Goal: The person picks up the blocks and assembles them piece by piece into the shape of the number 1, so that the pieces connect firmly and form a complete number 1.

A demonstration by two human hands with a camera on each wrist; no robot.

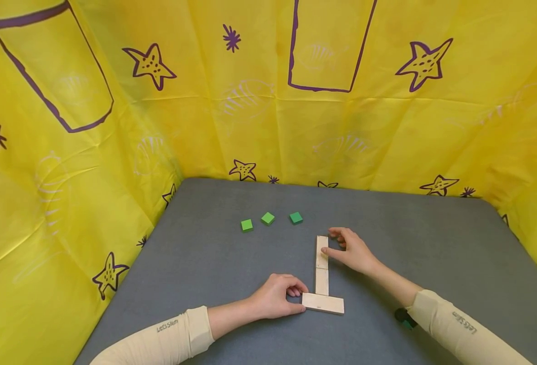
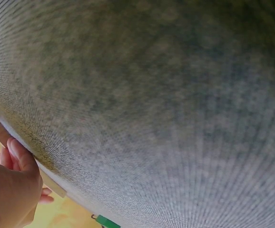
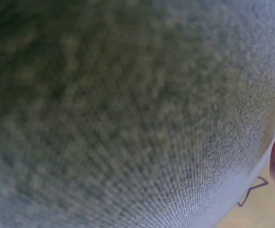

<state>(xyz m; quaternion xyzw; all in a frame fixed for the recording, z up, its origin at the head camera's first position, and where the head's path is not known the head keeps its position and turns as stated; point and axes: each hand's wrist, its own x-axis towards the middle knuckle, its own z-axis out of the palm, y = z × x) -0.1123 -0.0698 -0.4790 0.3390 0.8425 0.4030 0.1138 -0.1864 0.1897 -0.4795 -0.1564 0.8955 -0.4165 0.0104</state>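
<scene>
Three pale wooden blocks lie flat on the grey table. A crosswise wooden block [image 1: 323,303] is nearest to me; a middle block [image 1: 321,281] and a far block [image 1: 321,258] run away from it end to end, making an upside-down T. My left hand [image 1: 277,296] pinches the left end of the crosswise block between thumb and index finger. In the left wrist view, the left hand [image 2: 14,185] shows at the lower left edge. Beside the far block is my right hand [image 1: 352,249], fingers loosely bent and spread, its thumb over the block's right edge; contact is unclear.
Two light green blocks [image 1: 247,225] [image 1: 268,218] and a darker green block [image 1: 296,218] lie farther back on the grey table [image 1: 195,238]. Yellow printed cloth [image 1: 259,126] rises behind and along the sides. A dark object [image 1: 404,318] shows beneath the right forearm.
</scene>
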